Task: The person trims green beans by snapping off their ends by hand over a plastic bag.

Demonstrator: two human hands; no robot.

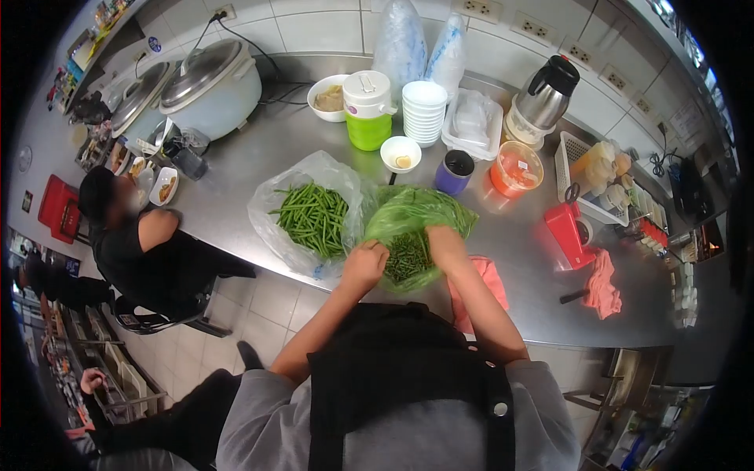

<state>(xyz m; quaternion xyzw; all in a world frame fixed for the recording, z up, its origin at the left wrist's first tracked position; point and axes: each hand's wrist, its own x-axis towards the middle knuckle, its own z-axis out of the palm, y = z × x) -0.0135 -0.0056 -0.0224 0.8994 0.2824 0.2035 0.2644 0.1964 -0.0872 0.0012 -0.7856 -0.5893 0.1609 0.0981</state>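
Observation:
A translucent green plastic bag point(424, 206) lies open on the steel counter in front of me, with short dark-green, stem-like pieces point(408, 257) inside. My left hand point(365, 264) is closed on the bag's near left rim. At its right side, my right hand point(446, 246) grips the rim, its fingertips partly hidden by the plastic. Just left of it sits a clear plastic bag point(271, 206) full of cut green beans point(312, 218). A pink cloth point(488, 282) lies partly beneath my right forearm.
Behind the bags stand a small white bowl point(401, 155), a purple tumbler point(454, 173), a green-and-white jug point(367, 118), stacked white bowls point(424, 114) and an orange tub point(516, 170). A red object point(567, 235) is at right. Another person point(165, 259) sits at left.

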